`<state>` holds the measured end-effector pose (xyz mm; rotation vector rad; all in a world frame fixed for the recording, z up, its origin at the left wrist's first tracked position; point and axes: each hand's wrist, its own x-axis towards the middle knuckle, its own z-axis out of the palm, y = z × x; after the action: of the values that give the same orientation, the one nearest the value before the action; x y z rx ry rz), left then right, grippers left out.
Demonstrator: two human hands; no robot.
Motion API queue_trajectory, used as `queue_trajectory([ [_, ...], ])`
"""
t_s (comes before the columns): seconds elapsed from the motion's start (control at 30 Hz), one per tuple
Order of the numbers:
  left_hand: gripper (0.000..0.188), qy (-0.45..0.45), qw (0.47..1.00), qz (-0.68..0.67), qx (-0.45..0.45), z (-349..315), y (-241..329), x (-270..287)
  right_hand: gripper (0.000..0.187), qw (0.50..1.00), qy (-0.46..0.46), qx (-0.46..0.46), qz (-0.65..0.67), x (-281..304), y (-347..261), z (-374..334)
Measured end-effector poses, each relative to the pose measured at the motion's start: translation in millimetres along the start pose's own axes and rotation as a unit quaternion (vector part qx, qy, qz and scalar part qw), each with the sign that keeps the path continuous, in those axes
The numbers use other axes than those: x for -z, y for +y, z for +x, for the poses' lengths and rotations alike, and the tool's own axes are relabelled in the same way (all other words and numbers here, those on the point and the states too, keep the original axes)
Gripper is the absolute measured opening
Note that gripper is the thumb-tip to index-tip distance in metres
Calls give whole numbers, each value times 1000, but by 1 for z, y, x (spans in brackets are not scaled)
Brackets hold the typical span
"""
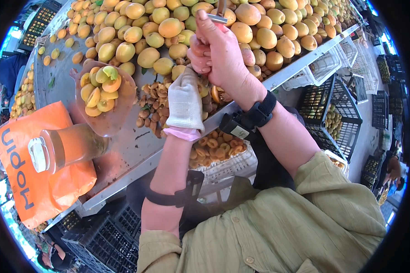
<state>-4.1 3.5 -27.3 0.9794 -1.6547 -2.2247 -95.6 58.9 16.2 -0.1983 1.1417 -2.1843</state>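
Observation:
My right hand (pixel 221 57), bare, is closed with its thumb raised around a tool with a flat metal piece (pixel 217 18) at its upper end. Its kind is hidden by the fist. Just below it, my left hand (pixel 185 100), in a white knitted glove with a pink cuff, is closed; its fingertips and anything in them are hidden. Behind both hands lies a big heap of yellow-orange apricots (pixel 170 27). A pile of brown pits (pixel 156 102) sits beside the glove. Below the table edge, apricot halves (pixel 218 148) fill a white crate (pixel 228 168).
On the metal table (pixel 61 75) at left stand a shallow dish (pixel 118 120) with cut apricots, an orange plastic bag (pixel 36 182), and a lidded jar (pixel 73 148) lying on it. Black crates (pixel 337 113) and white crates (pixel 321 68) stand to the right; another black crate (pixel 105 236) is at lower left.

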Motion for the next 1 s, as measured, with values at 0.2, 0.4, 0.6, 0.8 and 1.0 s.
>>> queue_trajectory([
  [0.2, 33, -87, 979, -135, 125, 7, 6, 16, 45, 953, -103, 196, -207, -17, 6, -18],
  [0.4, 33, -52, 968, -169, 179, 7, 18, 13, 47, 985, 30, 123, -120, -21, 1, -20],
  [0.6, 48, 21, 963, -266, 33, -6, 15, 6, 47, 975, 150, 108, 120, -14, 6, 0],
  [0.8, 53, 29, 960, -267, 77, -3, 25, 17, 47, 985, 77, 123, 97, -18, -8, -15],
  [1.0, 47, -33, 980, -180, 76, 2, 24, 15, 47, 981, 3, 166, 101, -15, -17, -17],
])
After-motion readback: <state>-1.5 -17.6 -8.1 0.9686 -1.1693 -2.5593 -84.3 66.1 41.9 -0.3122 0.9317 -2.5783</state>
